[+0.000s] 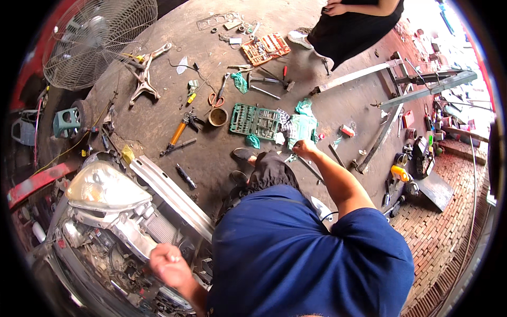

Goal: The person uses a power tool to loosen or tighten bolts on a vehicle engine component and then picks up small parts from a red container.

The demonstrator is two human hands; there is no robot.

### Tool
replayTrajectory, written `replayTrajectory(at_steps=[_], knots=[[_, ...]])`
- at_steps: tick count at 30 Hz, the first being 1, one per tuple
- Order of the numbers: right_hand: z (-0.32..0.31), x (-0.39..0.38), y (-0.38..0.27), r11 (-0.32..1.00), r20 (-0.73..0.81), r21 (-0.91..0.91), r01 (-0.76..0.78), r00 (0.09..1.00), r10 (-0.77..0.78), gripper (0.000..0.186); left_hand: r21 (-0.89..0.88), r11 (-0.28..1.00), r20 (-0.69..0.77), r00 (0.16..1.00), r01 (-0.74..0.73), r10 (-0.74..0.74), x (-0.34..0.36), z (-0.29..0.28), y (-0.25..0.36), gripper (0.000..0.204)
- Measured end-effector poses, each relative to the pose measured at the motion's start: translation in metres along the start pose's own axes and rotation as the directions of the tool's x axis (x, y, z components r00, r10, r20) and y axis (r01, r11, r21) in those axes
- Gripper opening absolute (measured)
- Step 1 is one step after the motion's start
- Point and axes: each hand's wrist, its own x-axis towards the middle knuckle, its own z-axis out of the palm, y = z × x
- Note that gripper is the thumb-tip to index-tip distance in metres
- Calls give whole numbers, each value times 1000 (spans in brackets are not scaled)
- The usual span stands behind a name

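Observation:
My left hand (171, 264) is curled closed beside the opened front of a car, near a clear headlight (103, 187). Whatever it may hold is too small to make out. My right arm stretches forward over the floor. Its hand (303, 148) is closed, with the fingers partly hidden, at the near edge of a crumpled green cloth (302, 128). Just below it are a small metal tool (290, 158) and a long metal bar (310, 170); whether the hand touches them is unclear. A green socket set case (255, 120) lies open to the left of the cloth.
A silver bumper beam (171, 196) runs along the car front. On the floor are a grease gun (179, 131), a round tin (217, 117), scissors (215, 99) and an orange tool case (265, 49). A person in black (355, 31) stands ahead, left of a metal hoist frame (422, 95). A large fan (97, 42) stands far left.

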Motion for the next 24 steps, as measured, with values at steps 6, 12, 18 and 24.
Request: replayTrajectory(at_steps=[6, 12, 18, 24], knots=[[-1, -30, 12, 989, -82, 124, -73, 993, 84, 34, -233, 941, 377, 869, -245, 320, 43, 18, 95, 29], [7, -84, 13, 981, -108, 141, -134, 983, 150, 35, -420, 893, 611, 677, -162, 410, 73, 47, 103, 27], [39, -137, 22, 930, -95, 294, -222, 961, 260, 36, -459, 886, 720, 556, -69, 416, 80, 57, 108, 27], [77, -182, 47, 895, -145, 361, -263, 932, 333, 35, -478, 878, 808, 408, 33, 425, 82, 67, 120, 26]])
